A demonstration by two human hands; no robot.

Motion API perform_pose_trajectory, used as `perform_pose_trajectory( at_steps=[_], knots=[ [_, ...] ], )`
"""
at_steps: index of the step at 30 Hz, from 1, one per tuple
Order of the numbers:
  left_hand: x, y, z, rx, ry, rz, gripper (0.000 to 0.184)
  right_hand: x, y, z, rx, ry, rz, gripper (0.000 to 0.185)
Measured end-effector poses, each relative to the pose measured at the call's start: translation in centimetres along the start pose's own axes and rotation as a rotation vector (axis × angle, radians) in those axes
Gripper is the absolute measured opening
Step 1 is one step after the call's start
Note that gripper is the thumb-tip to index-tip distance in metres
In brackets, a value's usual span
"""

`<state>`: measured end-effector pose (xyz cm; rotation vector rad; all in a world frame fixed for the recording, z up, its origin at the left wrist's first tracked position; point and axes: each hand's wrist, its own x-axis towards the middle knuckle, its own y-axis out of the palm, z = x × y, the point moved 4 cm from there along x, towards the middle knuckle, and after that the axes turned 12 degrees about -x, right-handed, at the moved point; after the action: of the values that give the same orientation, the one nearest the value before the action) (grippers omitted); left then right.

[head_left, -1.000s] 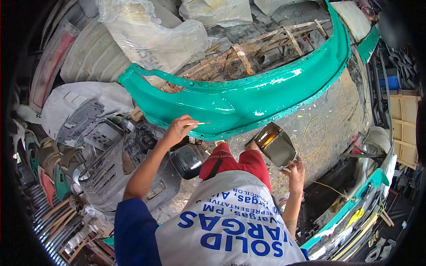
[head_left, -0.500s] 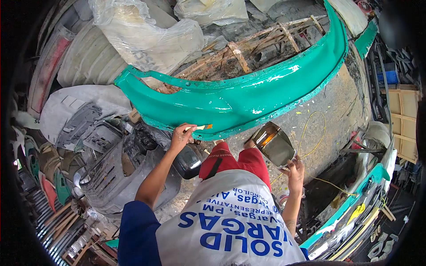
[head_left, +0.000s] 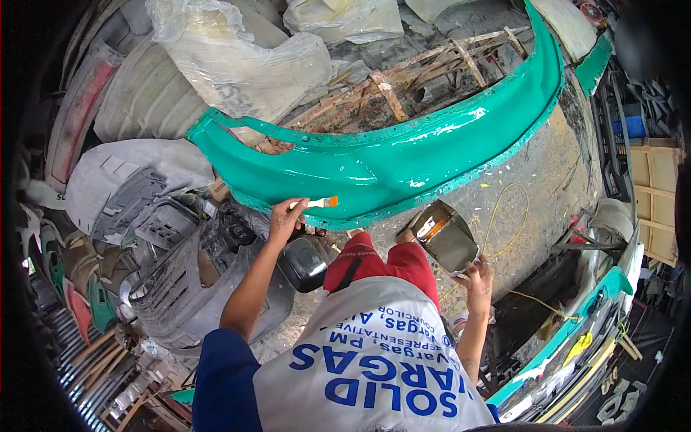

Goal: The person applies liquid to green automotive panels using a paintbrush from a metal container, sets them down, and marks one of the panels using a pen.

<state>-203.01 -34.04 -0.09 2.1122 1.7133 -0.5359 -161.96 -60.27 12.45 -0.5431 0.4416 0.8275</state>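
Note:
My left hand (head_left: 283,219) is closed around the pale handle of a paintbrush (head_left: 322,202). The orange bristles point right, over the lower left edge of a long, curved, glossy green moulded panel (head_left: 410,160); whether they touch it I cannot tell. On the right, my right hand (head_left: 477,281) grips the rim of a squarish, cut-open container (head_left: 452,246), tilted beside my leg, with brownish see-through walls and shiny liquid inside. Below my left hand stands a dark, glossy container (head_left: 304,263).
Behind the panel lies a rusty metal frame (head_left: 389,95). Plastic-wrapped parts (head_left: 245,65) are piled at the upper left, with a grey bumper-like part (head_left: 173,284) below. A yellow cord (head_left: 527,209) trails across the floor on the right, near another green-edged part (head_left: 558,342).
My left hand has shifted slightly left and up with the paintbrush, and the bristles now show broader. The container in my right hand has barely moved.

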Motion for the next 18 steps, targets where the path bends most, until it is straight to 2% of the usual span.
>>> perform_pose_trajectory(
  at_steps=[6,8,15,18],
  knots=[
    [0.6,0.8,1.0,0.071,0.021,0.065,0.032,0.0,0.0,0.0,-0.003,-0.009,0.001,0.074],
    [0.5,1.0,1.1,0.138,-0.032,0.094,0.03,-0.1,0.0,-0.1,-0.013,0.001,0.0,0.073],
    [1.4,-0.7,-1.2,0.221,0.055,0.051,0.028,0.1,-0.5,-0.9,-0.028,-0.038,0.034,0.077],
    [1.4,-1.3,-2.1,0.155,0.015,0.042,0.027,0.3,-0.8,-1.3,-0.041,-0.036,0.039,0.077]
  ],
)
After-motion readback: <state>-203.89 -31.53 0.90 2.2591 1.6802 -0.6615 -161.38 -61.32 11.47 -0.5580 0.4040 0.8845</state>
